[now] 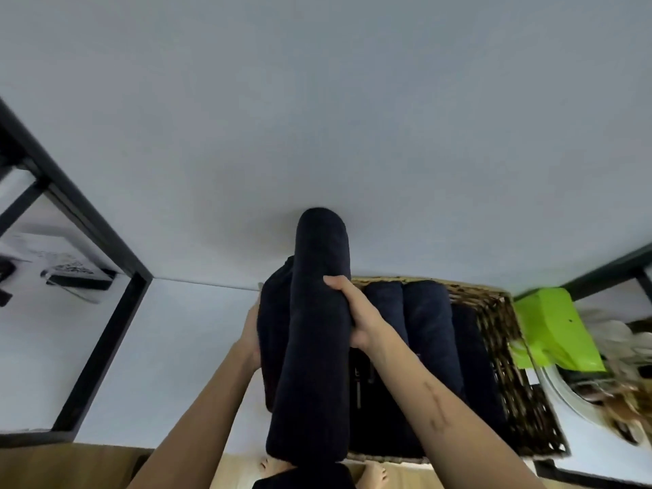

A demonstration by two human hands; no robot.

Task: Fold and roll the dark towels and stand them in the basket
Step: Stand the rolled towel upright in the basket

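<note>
A long rolled dark towel stands nearly upright over the left end of the woven basket. My right hand grips its right side near the middle. My left hand holds the left side of another dark towel just behind the roll; only the edge of that hand shows. Two rolled dark towels stand upright in the basket to the right, with a third dark one beside them.
The basket sits on a white surface against a white wall. A black metal frame stands at the left. A bright green bag and a round container of cluttered items lie right of the basket. Wooden floor and my bare feet show below.
</note>
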